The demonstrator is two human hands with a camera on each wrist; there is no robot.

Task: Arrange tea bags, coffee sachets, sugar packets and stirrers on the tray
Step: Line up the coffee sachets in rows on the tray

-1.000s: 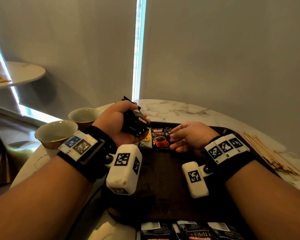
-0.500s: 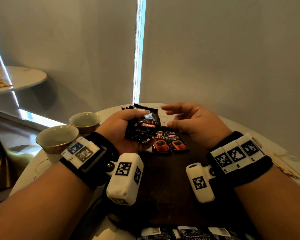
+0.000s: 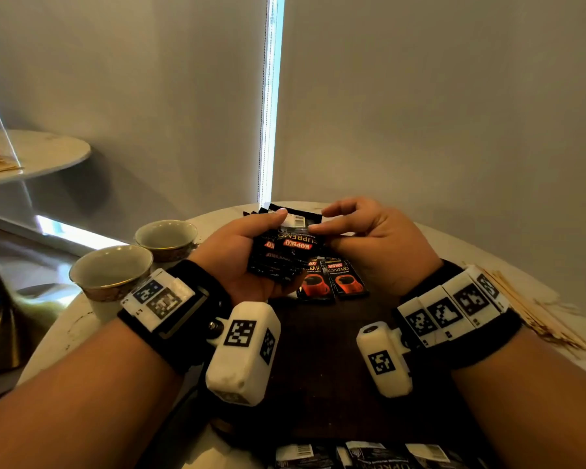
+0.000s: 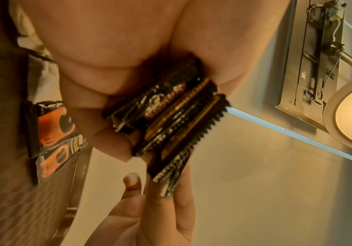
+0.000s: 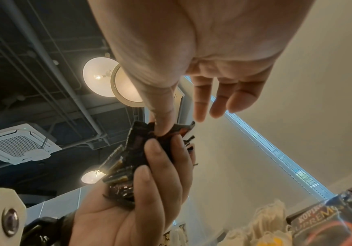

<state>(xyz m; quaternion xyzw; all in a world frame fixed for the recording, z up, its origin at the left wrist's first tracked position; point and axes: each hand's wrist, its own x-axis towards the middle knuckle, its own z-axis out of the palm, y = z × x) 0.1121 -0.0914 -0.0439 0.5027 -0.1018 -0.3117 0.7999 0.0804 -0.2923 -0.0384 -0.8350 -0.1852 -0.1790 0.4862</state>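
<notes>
1. The left hand (image 3: 251, 262) lies palm-up with fingers and thumb curled round a fanned stack of black foil coffee sachets (image 3: 286, 252), raised just above the far end of the dark brown wooden tray (image 3: 318, 367). Held this way, the stack likely serves as a supply from which sachets can be dealt off 1 at a time.
2. The right hand (image 3: 362, 242) meets the stack from the side, its thumb and forefinger pinching the edge of the top sachet; the other 3 fingers (image 5: 223, 103) spread loosely and hold nothing. This looks like a peel-off grip, taking only 1 sachet.
3. On the far part of the tray, directly under the hands, 2 black sachets with red coffee-cup prints (image 3: 332, 282) lie flat, side by side and touching, print up. They seem to start a row, so the pinched sachet probably goes beside them.
4. More black sachets (image 3: 369, 456) lie at the near edge of the tray, barcode side up.
5. A loose spread of pale wooden stirrers (image 3: 535, 313) rests on the white marble tabletop (image 3: 454, 245), right of the tray and not yet on it.
6. Left of the tray stand 2 cream ceramic cups with gold rims (image 3: 115, 275).
7. Both forearms reach forward over the tray, wrists level and near each other.
</notes>
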